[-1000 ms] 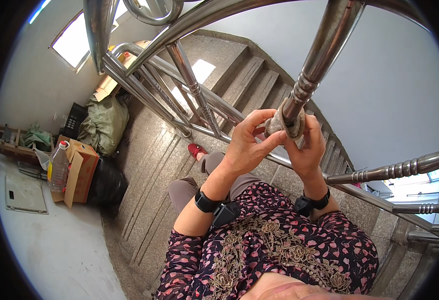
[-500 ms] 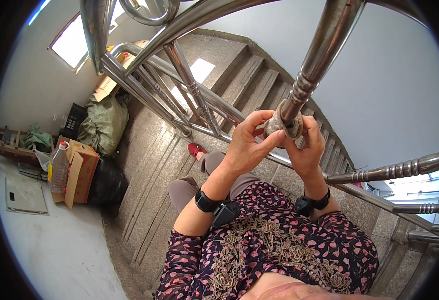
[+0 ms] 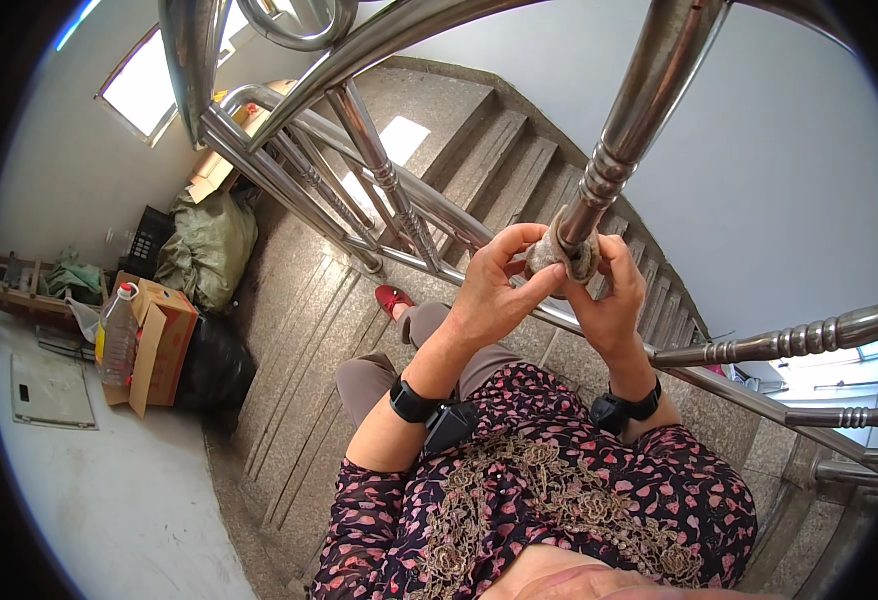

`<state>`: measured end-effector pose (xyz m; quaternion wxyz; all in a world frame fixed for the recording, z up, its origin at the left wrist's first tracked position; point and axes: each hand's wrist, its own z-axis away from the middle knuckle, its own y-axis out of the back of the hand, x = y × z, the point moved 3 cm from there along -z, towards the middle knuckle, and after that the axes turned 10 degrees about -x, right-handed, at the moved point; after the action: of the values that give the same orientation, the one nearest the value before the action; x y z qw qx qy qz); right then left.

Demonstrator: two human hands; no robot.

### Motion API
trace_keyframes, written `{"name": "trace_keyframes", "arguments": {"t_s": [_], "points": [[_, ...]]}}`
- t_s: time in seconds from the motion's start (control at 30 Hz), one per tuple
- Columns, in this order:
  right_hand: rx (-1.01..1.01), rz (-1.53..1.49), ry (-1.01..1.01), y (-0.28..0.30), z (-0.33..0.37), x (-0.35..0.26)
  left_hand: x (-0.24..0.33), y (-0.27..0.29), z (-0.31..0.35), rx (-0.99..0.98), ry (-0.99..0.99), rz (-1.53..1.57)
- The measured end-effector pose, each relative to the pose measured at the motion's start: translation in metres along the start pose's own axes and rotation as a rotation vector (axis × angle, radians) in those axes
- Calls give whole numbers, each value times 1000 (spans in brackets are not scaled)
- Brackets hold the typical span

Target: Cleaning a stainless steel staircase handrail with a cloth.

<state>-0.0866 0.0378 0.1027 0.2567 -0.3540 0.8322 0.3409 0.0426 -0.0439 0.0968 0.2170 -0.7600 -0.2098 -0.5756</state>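
Note:
A grey-beige cloth is wrapped around the lower part of a shiny metal railing post, just below its ringed section. My left hand pinches the cloth from the left, with thumb and fingers bent round it. On the other side my right hand grips the cloth too, its fingertips curled at the edge. Both thumbs come close together in front of the post. A dark gap shows between cloth and metal. The far side of the cloth is hidden behind the post and fingers.
Metal railings cross ahead, with stone stairs descending beyond them. To the left stand a green sack, a cardboard box, a clear plastic bottle and a black bag. More railing posts run at right.
The cloth's front edge has been drawn in closer around the post. My right fingers have shifted slightly inward and down, while the left hand stays nearly in place.

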Motion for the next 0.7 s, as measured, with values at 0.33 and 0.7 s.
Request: {"name": "trace_keyframes", "arguments": {"t_s": [0.33,0.7], "points": [[-92,1,-73,-1,6,4,-10,2,3,0,52,2],[-191,-10,-202,-13,27,28,-52,10,13,-34,232,-91]]}}
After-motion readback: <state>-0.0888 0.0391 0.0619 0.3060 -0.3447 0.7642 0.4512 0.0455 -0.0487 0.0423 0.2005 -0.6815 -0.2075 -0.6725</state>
